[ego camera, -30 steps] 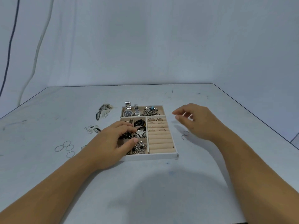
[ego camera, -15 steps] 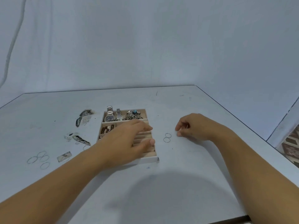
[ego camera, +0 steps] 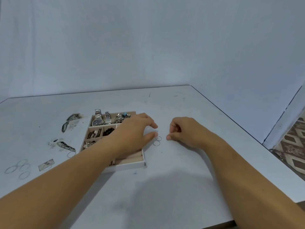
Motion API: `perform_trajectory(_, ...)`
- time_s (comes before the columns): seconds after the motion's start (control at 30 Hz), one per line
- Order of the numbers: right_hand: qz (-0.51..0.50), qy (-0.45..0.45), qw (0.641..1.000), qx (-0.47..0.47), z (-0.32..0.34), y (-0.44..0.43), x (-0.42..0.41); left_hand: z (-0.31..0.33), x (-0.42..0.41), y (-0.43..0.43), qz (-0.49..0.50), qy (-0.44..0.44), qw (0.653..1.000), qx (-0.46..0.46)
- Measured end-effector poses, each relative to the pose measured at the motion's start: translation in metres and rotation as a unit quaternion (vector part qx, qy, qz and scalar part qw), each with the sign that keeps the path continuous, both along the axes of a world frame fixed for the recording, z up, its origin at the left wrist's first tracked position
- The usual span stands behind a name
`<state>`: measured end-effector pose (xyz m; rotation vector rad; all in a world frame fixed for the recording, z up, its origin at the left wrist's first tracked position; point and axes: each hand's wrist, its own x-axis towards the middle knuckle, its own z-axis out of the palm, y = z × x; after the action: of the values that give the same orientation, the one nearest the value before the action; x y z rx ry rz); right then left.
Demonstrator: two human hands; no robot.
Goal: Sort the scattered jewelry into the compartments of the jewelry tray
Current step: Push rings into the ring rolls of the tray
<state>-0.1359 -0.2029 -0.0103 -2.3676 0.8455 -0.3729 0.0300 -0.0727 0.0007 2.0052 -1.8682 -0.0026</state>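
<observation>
Jewelry tray (ego camera: 125, 165) stands on the white table (ego camera: 165, 187), left of centre. Its rear compartment holds two metal watches (ego camera: 100, 119); the smaller compartments hold dark and silver pieces. Left hand (ego camera: 133, 134) lies across the tray, fingers relaxed, thumb tip just beside two thin rings (ego camera: 157, 140) on the table right of the tray. Right hand (ego camera: 184, 131) rests near those rings, fingers curled; any contents not discernible. Several hoops (ego camera: 18, 167) lie far left, well apart.

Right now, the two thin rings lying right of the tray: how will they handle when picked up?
The two rings look like thin wire, so they are probably very light and easy to skid if nudged. They lie flat on the smooth table, so they are likely hard to pinch. Tipped on edge, one could roll.
</observation>
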Motion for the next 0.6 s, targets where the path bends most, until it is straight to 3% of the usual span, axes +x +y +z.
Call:
perform_trajectory(0.17,-0.010,-0.084,0.996,-0.011,-0.004,-0.003,-0.001,0.010,0.001,-0.022,-0.010,-0.030,0.997,0.064)
perform_trajectory(0.6,0.003,-0.067,0.998,-0.020,-0.006,-0.008,0.000,0.007,0.006,-0.038,-0.026,-0.006,0.988,0.153)
